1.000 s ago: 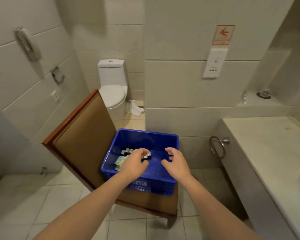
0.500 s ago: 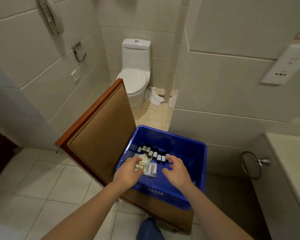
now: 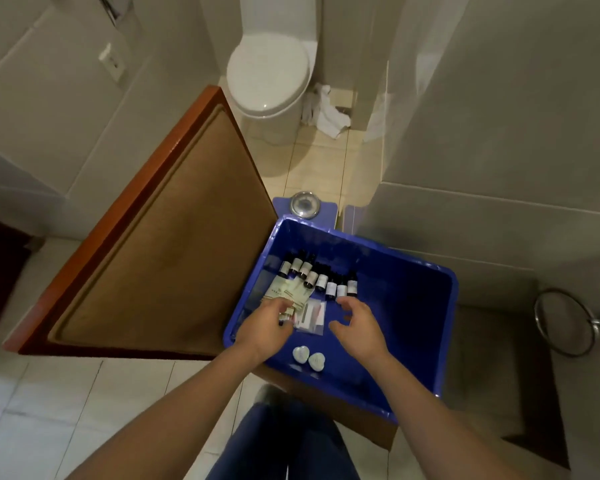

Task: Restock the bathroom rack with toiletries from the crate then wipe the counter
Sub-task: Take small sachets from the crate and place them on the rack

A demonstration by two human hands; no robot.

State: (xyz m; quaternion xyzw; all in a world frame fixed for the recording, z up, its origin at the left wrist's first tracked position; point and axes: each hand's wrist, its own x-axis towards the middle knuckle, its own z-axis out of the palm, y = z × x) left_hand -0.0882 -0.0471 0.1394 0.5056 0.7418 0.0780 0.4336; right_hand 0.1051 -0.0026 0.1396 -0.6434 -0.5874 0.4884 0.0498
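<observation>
Reaching in the crate (image 3: 417, 308), left hand (image 3: 264, 330) keeps a pinch grip on a small item (image 3: 287, 312), right hand (image 3: 359, 325) loose, empty; probably better grabbing bottles (image 3: 321, 281) in bunches.

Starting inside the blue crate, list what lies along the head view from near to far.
Pair of small round white packets → clear flat plastic sachet → row of small dark white-labelled bottles → round silvery dish → white ceramic toilet.
</observation>
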